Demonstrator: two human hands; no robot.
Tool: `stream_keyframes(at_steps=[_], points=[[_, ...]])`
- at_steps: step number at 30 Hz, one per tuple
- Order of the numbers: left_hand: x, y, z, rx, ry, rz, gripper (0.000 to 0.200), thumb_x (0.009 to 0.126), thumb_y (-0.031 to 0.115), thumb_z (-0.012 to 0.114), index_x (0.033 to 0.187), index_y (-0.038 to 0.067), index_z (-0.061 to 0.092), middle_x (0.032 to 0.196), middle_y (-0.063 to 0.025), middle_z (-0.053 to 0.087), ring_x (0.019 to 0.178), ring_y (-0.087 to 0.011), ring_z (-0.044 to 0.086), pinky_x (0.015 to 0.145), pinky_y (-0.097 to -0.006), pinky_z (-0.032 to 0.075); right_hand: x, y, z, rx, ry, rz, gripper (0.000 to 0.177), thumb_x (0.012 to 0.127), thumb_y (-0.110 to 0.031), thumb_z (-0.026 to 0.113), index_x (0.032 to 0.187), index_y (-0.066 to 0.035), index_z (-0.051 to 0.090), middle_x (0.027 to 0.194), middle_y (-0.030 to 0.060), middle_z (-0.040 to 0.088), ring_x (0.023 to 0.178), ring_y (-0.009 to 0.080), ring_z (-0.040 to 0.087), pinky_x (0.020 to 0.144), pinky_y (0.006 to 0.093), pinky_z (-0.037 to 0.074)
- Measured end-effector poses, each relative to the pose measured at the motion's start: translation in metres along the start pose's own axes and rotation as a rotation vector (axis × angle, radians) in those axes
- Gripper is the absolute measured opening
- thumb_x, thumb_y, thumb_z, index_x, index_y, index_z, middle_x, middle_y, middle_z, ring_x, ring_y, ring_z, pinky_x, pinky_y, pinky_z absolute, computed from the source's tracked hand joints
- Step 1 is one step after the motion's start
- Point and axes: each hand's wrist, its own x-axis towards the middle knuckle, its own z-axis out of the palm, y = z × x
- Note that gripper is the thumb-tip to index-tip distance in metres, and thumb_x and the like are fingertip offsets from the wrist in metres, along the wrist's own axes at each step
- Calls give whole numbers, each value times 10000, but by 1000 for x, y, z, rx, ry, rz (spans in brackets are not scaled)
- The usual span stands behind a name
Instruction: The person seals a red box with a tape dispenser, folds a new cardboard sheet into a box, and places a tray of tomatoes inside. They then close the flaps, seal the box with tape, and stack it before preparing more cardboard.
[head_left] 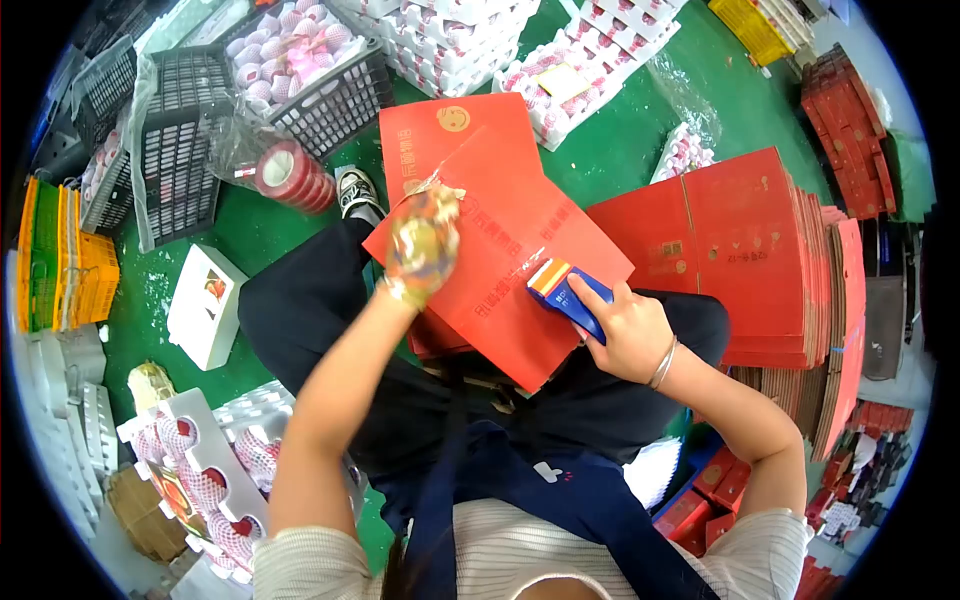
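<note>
A red cardboard sheet with printed lettering and a gold smiley face lies across my lap, its flaps spread at angles. My right hand is closed around a blue tape dispenser with an orange-and-white front. The dispenser's front end rests at the sheet's right part, beside a shiny clear strip. Over the sheet's left side is my left hand, in a patterned glove. Motion smears its fingers, so I cannot make out whether they hold anything.
Stacked flat red cardboard stands to my right. Ahead on the left are a black crate of net-wrapped fruit and red tape rolls. A white box sits on the green floor, with fruit trays nearer me.
</note>
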Motion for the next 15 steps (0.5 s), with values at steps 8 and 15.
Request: stream_keyframes(at_steps=[8, 15], points=[[27, 8, 50, -3203, 280, -438, 593, 951, 297, 454, 1454, 0, 353, 1512, -174, 370, 1430, -302, 316, 1175, -503, 137, 2, 8, 2, 42, 51, -1, 695, 703, -198, 713, 1366, -127, 520, 798, 177, 555, 614, 301, 630, 531, 396, 520], [-22, -80, 58, -3388, 660, -240, 632, 900, 308, 522, 1438, 1, 390, 1502, -190, 380, 1423, -343, 304, 1187, -456, 146, -13, 13, 8, 71, 56, 14, 779, 680, -181, 731, 1416, -175, 477, 815, 155, 520, 648, 289, 625, 537, 380, 509]])
